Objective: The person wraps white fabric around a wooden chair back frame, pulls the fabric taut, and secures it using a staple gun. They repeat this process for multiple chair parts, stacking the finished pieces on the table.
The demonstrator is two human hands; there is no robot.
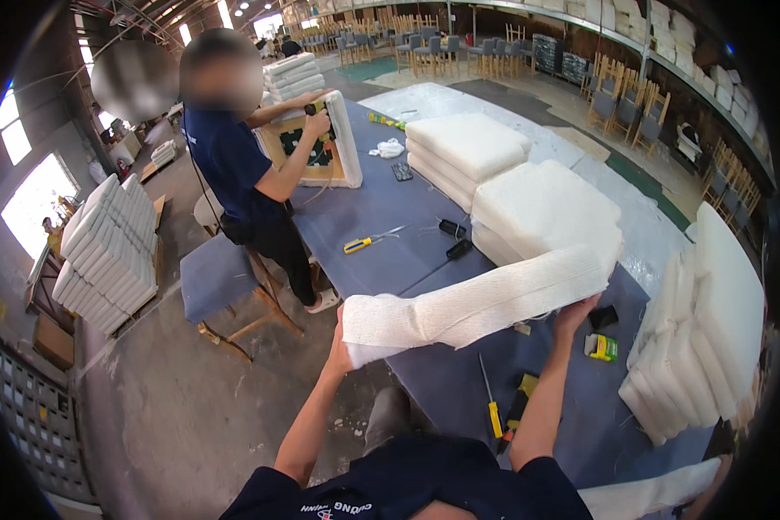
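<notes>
A white cloth-covered seat cushion (494, 295), seen mostly along its side, is held tilted above the near end of the table. My left hand (339, 348) is closed around its left end, and my right hand (574, 315) grips its right end from below. Both hands' fingers are partly hidden by the cushion. Under my right forearm lie a yellow-handled screwdriver (493, 416) and a black-and-yellow tool (520, 403), partly covered by the arm. A small green-and-yellow box (601, 347) rests to the right of my right hand, beside a dark flat piece (603, 317).
White cushions (468, 143) are stacked along the blue-grey table (355, 260), with more cushions (693, 321) at right. Another screwdriver (373, 240) and black spools (458, 249) lie mid-table. At left, a co-worker (238, 156) holds a tool against an upturned cushion (338, 139); a stool (217, 277) stands nearby.
</notes>
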